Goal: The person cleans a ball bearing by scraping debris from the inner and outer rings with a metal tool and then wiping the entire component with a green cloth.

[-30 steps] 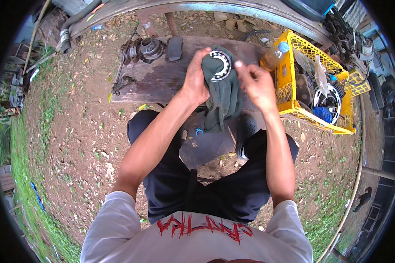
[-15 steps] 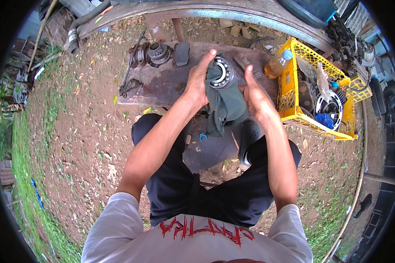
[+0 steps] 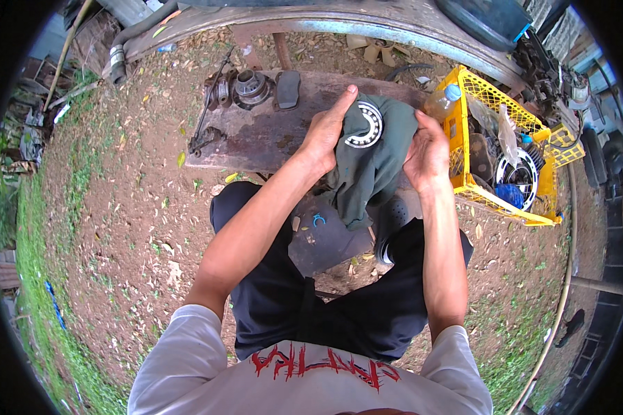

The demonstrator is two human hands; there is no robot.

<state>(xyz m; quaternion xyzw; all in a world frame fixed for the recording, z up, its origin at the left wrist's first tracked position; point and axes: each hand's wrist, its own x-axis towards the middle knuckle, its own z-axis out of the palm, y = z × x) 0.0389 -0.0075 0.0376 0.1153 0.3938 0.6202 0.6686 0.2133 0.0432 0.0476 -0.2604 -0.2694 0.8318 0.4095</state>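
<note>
While both hands point(image 3: 329, 135) cradle a ring bearing point(image 3: 364, 125) in green cloth point(image 3: 367, 173), yellow crate point(image 3: 474, 187) right, perhaps bottle-topped.

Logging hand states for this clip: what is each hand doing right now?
Left hand: closed on the dark green cloth around the bearing.
Right hand: gripping the same cloth.

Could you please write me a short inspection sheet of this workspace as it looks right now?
Surface: rusty metal plate on bare dirt.
Job's things: round bearing wrapped in a dark green cloth.
Clutter: hub part and dark pad on the plate; yellow crate of parts, with a bottle beside it.
Hands: left hand and right hand both hold the cloth.
Cables: nothing seen.
Surroundings: grass, scattered leaves.
</note>
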